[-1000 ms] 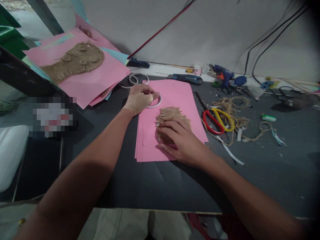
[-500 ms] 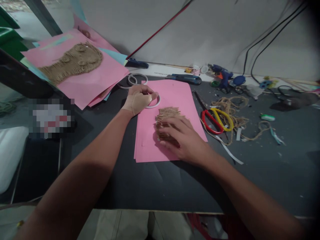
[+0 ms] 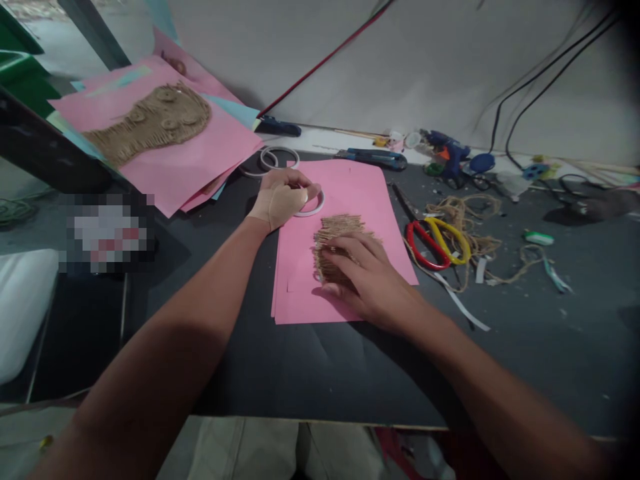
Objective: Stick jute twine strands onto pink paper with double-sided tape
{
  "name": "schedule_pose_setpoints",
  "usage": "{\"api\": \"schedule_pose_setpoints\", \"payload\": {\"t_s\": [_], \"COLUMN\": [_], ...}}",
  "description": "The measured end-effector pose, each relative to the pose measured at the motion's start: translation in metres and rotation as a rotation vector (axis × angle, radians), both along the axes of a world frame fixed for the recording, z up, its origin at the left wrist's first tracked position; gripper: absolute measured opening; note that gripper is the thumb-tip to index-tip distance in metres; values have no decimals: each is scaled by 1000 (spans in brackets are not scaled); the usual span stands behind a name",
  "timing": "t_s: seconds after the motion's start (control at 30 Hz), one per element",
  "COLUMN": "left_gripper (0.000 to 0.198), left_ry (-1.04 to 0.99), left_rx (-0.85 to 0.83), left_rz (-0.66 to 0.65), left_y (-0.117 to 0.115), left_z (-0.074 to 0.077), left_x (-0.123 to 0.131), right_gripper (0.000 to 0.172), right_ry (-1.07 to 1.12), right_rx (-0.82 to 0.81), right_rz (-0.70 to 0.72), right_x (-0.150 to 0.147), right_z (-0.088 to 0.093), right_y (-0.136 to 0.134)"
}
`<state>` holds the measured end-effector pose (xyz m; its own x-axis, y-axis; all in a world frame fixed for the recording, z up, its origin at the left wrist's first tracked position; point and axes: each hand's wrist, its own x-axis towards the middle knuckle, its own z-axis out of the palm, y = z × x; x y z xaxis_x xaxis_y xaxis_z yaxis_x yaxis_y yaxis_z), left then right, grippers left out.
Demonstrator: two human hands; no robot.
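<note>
A pink paper sheet (image 3: 345,183) lies on the dark table, on top of other pink sheets. On it is a patch of short brown twine strips (image 3: 337,227) laid side by side. My right hand (image 3: 367,273) rests over the patch's lower part with its fingers apart, hiding some of the strips. Farther up and left, my left hand (image 3: 283,197), with a beige wrap round palm and wrist, pinches a white tape roll (image 3: 320,205) at the sheet's edge. The pinching fingertips are partly hidden.
Red-and-yellow-handled scissors (image 3: 435,243) lie right of the sheet beside tangled twine (image 3: 467,217). Behind are a blue cutter (image 3: 375,158), a blue glue gun (image 3: 453,150) and more tape rings (image 3: 280,157). Far left, pink papers carry a twine-covered shape (image 3: 155,127).
My right hand's fingers have shifted slightly over the twine strips and sit closer together. The left hand stays at the tape roll. The whole view has moved a little.
</note>
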<state>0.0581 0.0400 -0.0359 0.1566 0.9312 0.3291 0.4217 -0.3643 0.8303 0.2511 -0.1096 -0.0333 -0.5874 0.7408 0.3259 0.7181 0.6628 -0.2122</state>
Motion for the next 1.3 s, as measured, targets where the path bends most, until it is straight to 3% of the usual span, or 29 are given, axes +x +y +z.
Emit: {"api": "schedule_pose_setpoints", "payload": {"t_s": [0.7, 1.0, 1.3], "left_gripper": [13, 14, 15], "left_ry": [-4, -15, 5], "left_rx": [-26, 9, -27], "left_rz": [-1, -3, 10], "left_y": [1, 3, 0], "left_z": [0, -3, 0], "left_x": [-1, 0, 1], "right_gripper": [36, 72, 69], "right_ry": [40, 219, 173], "right_rx": [3, -227, -224], "right_rz": [36, -42, 20], "right_x": [5, -1, -3], "right_z": [-3, 0, 3], "right_y": [2, 8, 7]}}
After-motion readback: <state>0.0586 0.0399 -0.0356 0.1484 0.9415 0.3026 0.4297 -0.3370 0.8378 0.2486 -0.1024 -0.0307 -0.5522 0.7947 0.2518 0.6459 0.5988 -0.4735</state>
